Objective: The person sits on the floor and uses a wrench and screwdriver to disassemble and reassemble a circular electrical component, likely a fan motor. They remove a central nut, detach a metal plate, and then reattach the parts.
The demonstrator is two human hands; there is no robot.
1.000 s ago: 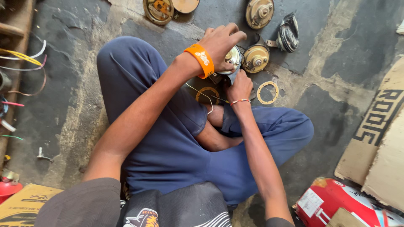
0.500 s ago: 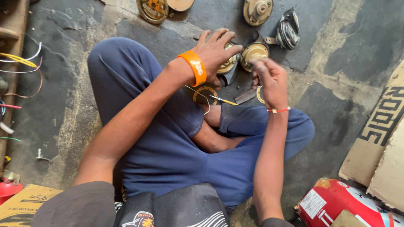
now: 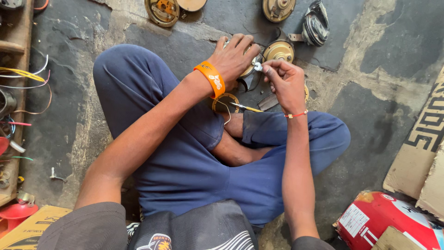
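We look down at a person sitting cross-legged on a stained concrete floor (image 3: 379, 115), and our left hand (image 3: 236, 58), an orange wristband (image 3: 210, 78) on its wrist, lies with spread fingers on a round metal motor part (image 3: 251, 65) just beyond the knees. Our right hand (image 3: 284, 83) hovers just beside it, its grip pinching a small pale piece (image 3: 257, 66) between thumb and fingertips. A yellow-handled screwdriver (image 3: 245, 108) lies near the ankle, and another brass-coloured disc (image 3: 279, 50) sits just behind the hands.
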